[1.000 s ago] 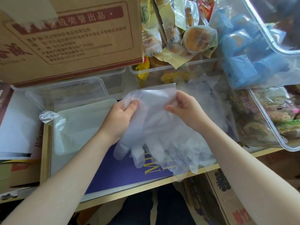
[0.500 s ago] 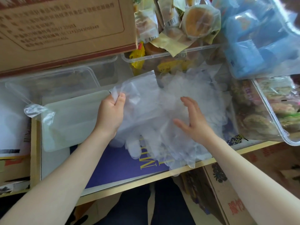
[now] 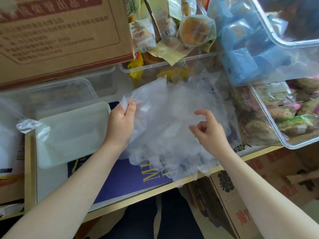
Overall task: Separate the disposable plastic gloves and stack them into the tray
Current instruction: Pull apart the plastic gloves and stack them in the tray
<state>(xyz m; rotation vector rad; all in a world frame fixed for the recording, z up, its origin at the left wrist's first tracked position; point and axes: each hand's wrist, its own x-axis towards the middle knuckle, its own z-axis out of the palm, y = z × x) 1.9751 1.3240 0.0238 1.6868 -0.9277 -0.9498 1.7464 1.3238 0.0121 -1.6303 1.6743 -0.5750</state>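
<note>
Gloves lie in a loose heap just right of the tray, spilling toward the shelf's front edge. The left hand pinches the cuff corner of the top glove between thumb and fingers, at the heap's side nearest the tray. The right hand hovers above the heap on the side away from the tray, fingers loosely curled and holding nothing.

To do this step well, I would press the right hand flat on the heap so only one sheet lifts, then draw the pinched cuff slowly toward the tray; thin film like this probably clings, so a quick pull may drag several along. Lay it flat, fingers aligned.

The gloves look thin, translucent and milky white, crinkled, with finger shapes fanning out at the heap's front edge. The tray is frosted, shallow and rectangular; whether it already holds gloves I cannot tell.
</note>
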